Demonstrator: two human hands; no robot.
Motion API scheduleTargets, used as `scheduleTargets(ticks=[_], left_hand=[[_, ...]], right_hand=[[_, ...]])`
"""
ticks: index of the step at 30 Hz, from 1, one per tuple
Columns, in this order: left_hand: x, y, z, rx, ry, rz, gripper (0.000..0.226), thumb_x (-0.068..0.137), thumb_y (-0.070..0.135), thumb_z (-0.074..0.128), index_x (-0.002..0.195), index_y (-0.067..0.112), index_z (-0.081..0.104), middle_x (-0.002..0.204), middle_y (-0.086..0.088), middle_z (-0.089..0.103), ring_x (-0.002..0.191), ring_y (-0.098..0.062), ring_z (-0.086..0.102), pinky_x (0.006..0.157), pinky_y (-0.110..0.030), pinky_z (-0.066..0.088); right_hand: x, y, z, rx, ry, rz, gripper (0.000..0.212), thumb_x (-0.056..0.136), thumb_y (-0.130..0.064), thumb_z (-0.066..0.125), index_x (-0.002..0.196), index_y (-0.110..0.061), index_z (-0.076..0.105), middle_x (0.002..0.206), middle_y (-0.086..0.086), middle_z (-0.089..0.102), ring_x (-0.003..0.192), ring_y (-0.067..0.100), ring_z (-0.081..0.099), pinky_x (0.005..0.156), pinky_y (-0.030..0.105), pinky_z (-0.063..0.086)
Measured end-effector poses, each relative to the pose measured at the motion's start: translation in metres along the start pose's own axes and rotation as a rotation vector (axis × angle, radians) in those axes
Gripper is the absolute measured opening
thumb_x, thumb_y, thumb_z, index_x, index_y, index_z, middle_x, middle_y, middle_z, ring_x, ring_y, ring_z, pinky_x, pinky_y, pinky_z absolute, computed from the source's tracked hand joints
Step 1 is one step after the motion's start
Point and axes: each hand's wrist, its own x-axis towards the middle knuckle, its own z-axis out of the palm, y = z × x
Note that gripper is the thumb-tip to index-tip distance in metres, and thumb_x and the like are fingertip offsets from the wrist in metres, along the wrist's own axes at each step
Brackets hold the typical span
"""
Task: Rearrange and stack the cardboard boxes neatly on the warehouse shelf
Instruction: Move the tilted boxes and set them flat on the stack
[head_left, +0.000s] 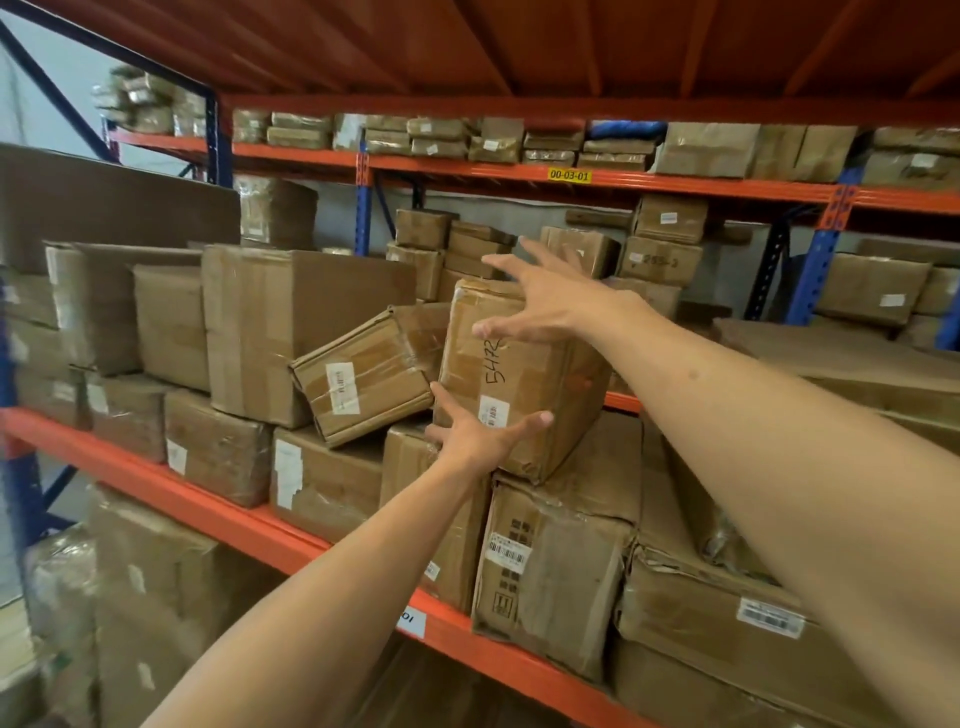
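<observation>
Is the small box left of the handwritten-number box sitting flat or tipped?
Tipped. The small box leans with its edges slanted, wedged between the big carton and the numbered box.

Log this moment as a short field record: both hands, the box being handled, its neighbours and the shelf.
left hand: open, palm against the lower front of the numbered box
right hand: open, fingers spread over the box's top edge
numbered box: handwritten digits and a white label on its front, tilted, resting on lower boxes
tilted small box: leans at an angle just left of it, white label facing out
barcode box: underneath, dented, at the shelf's front
shelf beam: orange, runs below the stack
grip: cannot tell if box is lifted
</observation>
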Motion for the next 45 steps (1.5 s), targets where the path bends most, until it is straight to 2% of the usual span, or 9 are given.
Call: scheduleTargets(ticks=[6, 8, 13, 18, 22, 28, 32, 38, 45], left_hand=[[0.013, -0.002, 0.001, -0.1, 0.012, 0.0, 0.174, 0.038, 0.07, 0.093, 0.147, 0.035, -0.038, 0.165, -0.022, -0.015, 0.154, -0.04, 0.0, 0.118, -0.063, 0.022], [0.017, -0.002, 0.002, -0.159, 0.028, -0.013, 0.175, 0.036, 0.074, 0.091, 0.15, 0.033, -0.035, 0.166, -0.02, -0.013, 0.153, -0.04, 0.004, 0.117, -0.064, 0.024], [0.019, 0.008, 0.0, -0.295, 0.007, -0.045, 0.178, 0.022, 0.081, 0.085, 0.155, 0.036, -0.024, 0.163, -0.016, 0.001, 0.148, -0.038, 0.021, 0.113, -0.058, 0.038], [0.013, 0.0, 0.007, -0.206, -0.042, 0.118, 0.156, 0.044, 0.066, 0.093, 0.154, 0.048, -0.016, 0.161, -0.013, -0.008, 0.146, -0.042, 0.02, 0.114, -0.059, 0.033], [0.013, 0.0, 0.012, -0.203, -0.036, 0.224, 0.14, 0.043, 0.064, 0.094, 0.148, 0.058, 0.002, 0.156, 0.003, -0.004, 0.14, -0.047, 0.024, 0.112, -0.063, 0.032], [0.004, 0.027, 0.017, -0.063, -0.037, 0.551, 0.106, 0.068, 0.041, 0.092, 0.149, 0.052, 0.025, 0.155, 0.006, 0.012, 0.137, -0.038, 0.015, 0.109, -0.056, 0.032], [0.016, 0.016, 0.008, -0.052, -0.048, 0.563, 0.112, 0.066, 0.042, 0.093, 0.149, 0.062, 0.02, 0.158, 0.003, 0.006, 0.14, -0.039, 0.011, 0.111, -0.062, 0.03], [0.035, -0.006, -0.011, -0.103, -0.136, 0.608, 0.123, 0.056, 0.044, 0.097, 0.147, 0.065, 0.018, 0.159, 0.005, -0.001, 0.144, -0.034, 0.021, 0.117, -0.056, 0.032], [0.051, -0.005, -0.013, -0.074, -0.3, 0.58, 0.136, 0.053, 0.044, 0.098, 0.148, 0.064, 0.003, 0.157, -0.01, 0.002, 0.146, -0.033, 0.02, 0.116, -0.045, 0.028]], right_hand=[[0.021, 0.023, 0.02, -0.139, -0.004, 0.038, 0.099, 0.076, -0.088, 0.052, 0.159, -0.043, 0.021, 0.161, 0.005, 0.038, 0.142, 0.034, 0.04, 0.109, 0.052, 0.037], [0.022, 0.027, 0.021, -0.116, 0.005, 0.051, 0.098, 0.078, -0.086, 0.053, 0.159, -0.043, 0.022, 0.16, 0.006, 0.039, 0.141, 0.034, 0.041, 0.11, 0.052, 0.037], [0.017, 0.031, 0.018, -0.042, -0.027, 0.206, 0.095, 0.077, -0.085, 0.056, 0.158, -0.052, 0.018, 0.17, 0.011, 0.009, 0.149, 0.049, 0.019, 0.117, 0.065, 0.024], [-0.003, 0.044, 0.017, 0.003, 0.088, 0.269, 0.086, 0.077, -0.087, 0.051, 0.153, -0.055, 0.027, 0.153, 0.006, 0.046, 0.134, 0.036, 0.046, 0.107, 0.053, 0.04], [-0.042, 0.057, 0.021, 0.129, 0.201, 0.362, 0.079, 0.083, -0.081, 0.054, 0.152, -0.056, 0.025, 0.153, 0.005, 0.046, 0.135, 0.034, 0.045, 0.107, 0.051, 0.039], [-0.086, 0.071, 0.028, 0.229, 0.266, 0.534, 0.09, 0.083, -0.082, 0.051, 0.153, -0.062, -0.001, 0.161, 0.011, 0.032, 0.144, 0.039, 0.034, 0.115, 0.06, 0.031], [-0.082, 0.051, 0.013, -0.078, 0.084, 0.444, 0.104, 0.09, -0.07, 0.057, 0.139, -0.064, -0.035, 0.159, 0.02, 0.034, 0.136, 0.042, 0.045, 0.111, 0.059, 0.038], [-0.053, 0.037, -0.018, -0.375, -0.096, 0.274, 0.129, 0.082, -0.059, 0.076, 0.142, -0.056, -0.038, 0.136, 0.019, 0.055, 0.112, 0.032, 0.06, 0.095, 0.047, 0.046], [-0.032, 0.028, -0.013, -0.542, -0.244, 0.279, 0.152, 0.058, -0.037, 0.099, 0.145, -0.065, -0.023, 0.16, 0.024, 0.008, 0.129, 0.044, 0.049, 0.1, 0.053, 0.047]])
